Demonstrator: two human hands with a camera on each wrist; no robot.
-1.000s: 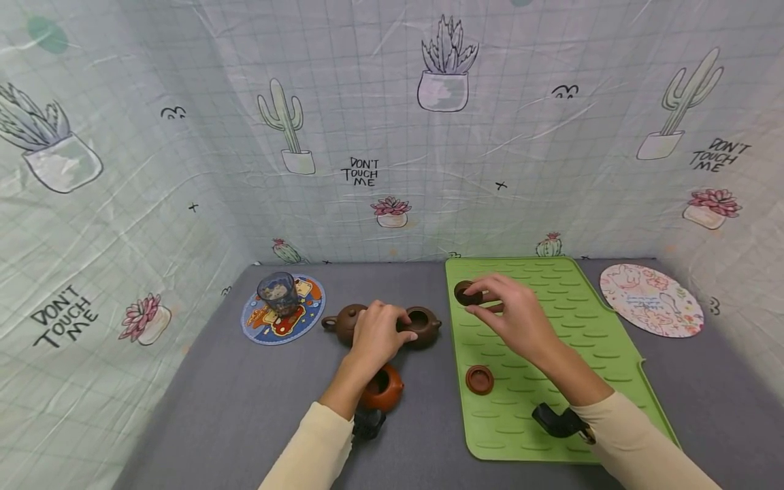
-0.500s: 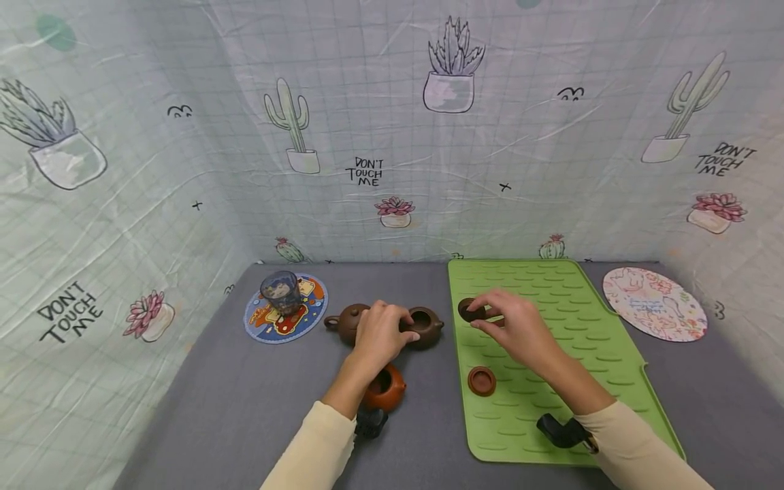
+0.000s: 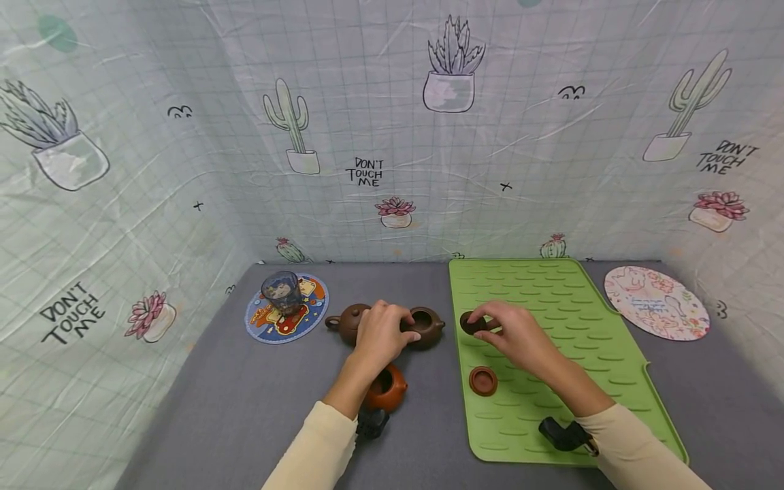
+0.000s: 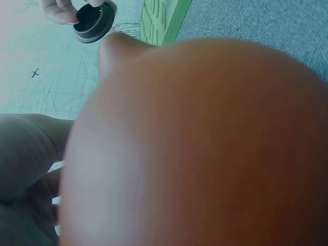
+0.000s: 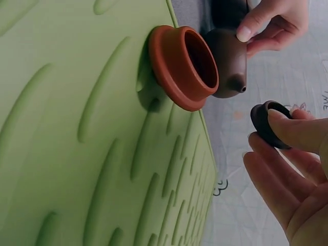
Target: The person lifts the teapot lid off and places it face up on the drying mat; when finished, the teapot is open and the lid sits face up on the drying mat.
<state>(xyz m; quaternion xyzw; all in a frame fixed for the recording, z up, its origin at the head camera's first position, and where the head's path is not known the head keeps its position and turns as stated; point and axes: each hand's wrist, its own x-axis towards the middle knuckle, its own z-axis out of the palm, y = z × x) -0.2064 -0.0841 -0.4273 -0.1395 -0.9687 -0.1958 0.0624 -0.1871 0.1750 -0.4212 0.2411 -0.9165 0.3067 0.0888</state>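
Note:
My left hand (image 3: 381, 332) grips an uncovered dark brown teapot (image 3: 427, 329) on the grey table; its handle is hidden behind the fingers. Between right thumb and fingers, my right hand (image 3: 513, 330) pinches a small dark brown teapot lid (image 5: 265, 125), held above the green mat with its hollow side showing. Lying hollow side up on the mat is a reddish-brown lid (image 3: 483, 381). An orange-brown teapot (image 3: 386, 386) without a lid stands under my left forearm and fills much of the left wrist view. Partly behind the left hand sits another dark brown teapot (image 3: 351, 322).
The green ridged mat (image 3: 551, 381) covers the table's right part. At the back left, a dark glass (image 3: 282, 292) stands on a blue round coaster (image 3: 260, 327). A pink-white round coaster (image 3: 658, 303) lies at the far right. Printed cloth (image 3: 392, 122) walls the table.
My right hand has brought the dark brown lid toward me and lower over the mat. The left hand stays on the teapot.

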